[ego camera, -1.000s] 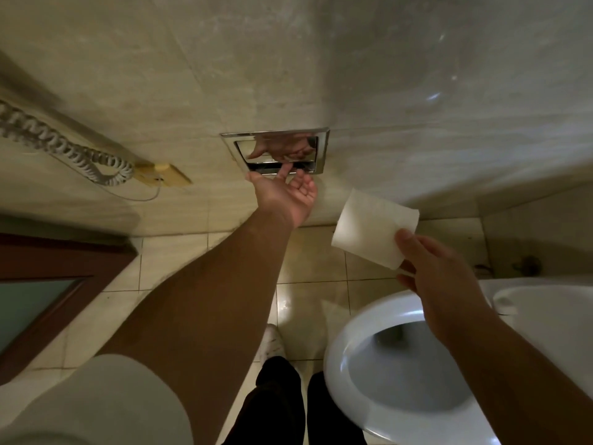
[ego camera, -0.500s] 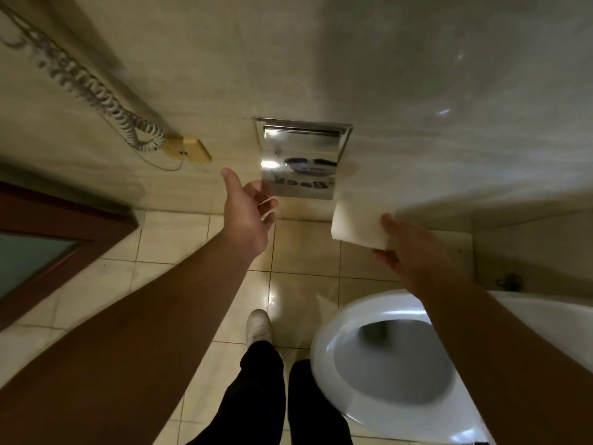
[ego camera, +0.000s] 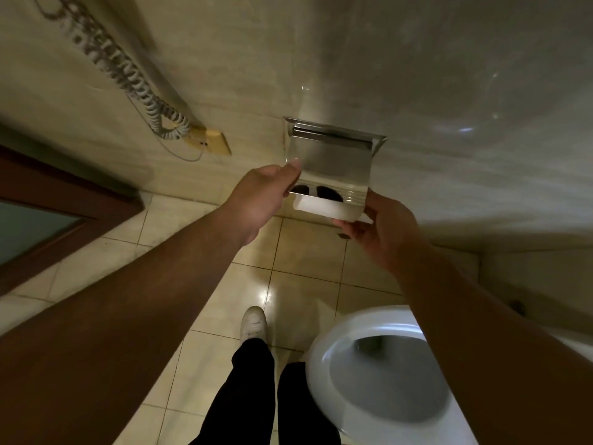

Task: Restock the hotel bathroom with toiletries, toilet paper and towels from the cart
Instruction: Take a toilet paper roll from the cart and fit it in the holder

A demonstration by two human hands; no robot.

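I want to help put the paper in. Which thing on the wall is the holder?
Look at the wall beside the toilet. The holder is the box set into that wall, where the left hand holds its flap up and the right hand holds the roll under it. Unlike the beige socket to its left, it is shiny metal.

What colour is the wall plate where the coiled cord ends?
Tan, a yellowish beige; the wall plate shows best in the head view, the only one.
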